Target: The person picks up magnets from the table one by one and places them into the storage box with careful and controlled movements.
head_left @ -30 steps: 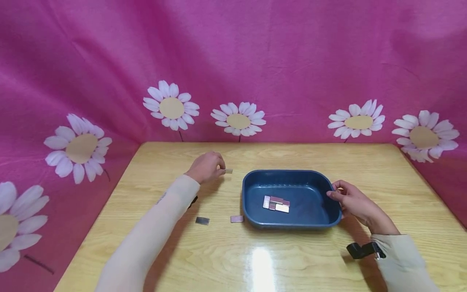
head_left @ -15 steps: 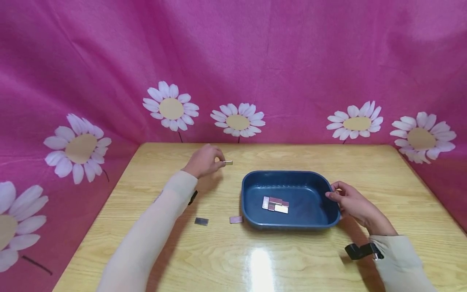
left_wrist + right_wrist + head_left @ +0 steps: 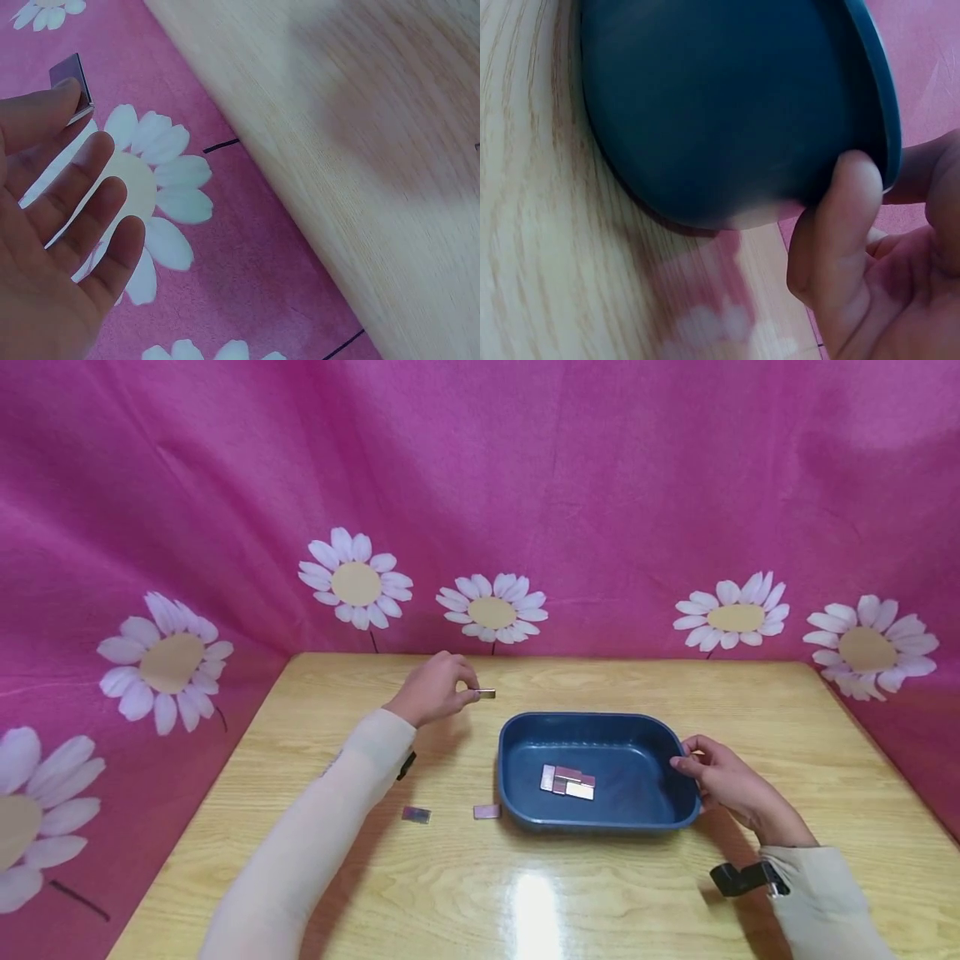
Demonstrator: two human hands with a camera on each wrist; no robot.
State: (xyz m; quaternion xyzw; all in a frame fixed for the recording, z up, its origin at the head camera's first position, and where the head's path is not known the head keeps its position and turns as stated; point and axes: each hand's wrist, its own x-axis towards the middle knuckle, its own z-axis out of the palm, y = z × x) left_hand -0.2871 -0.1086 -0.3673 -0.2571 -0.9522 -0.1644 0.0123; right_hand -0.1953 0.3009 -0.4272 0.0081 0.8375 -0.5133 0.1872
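My left hand (image 3: 435, 689) pinches a small flat metal block (image 3: 487, 693), shiny and rectangular, between thumb and index finger above the back of the table. In the left wrist view the metal block (image 3: 66, 69) sticks out past the thumb, and the other fingers are spread. My right hand (image 3: 727, 777) grips the right end of a dark blue plastic tub (image 3: 592, 823). Seen from the right wrist, fingers and thumb lie on both sides of the tub's rim (image 3: 889, 112). Several similar blocks (image 3: 567, 782) lie together on the tub's floor, left of its middle.
Two more blocks lie on the wooden table (image 3: 360, 893): a dark one (image 3: 416, 815) below the left forearm and a pinkish one (image 3: 486, 812) beside the tub's front left corner. A pink cloth (image 3: 600, 485) with white daisies hangs behind and at the sides.
My left hand has lifted the metal block and moved toward the back, then a little right. The right hand stays on the tub, which stands where it was.
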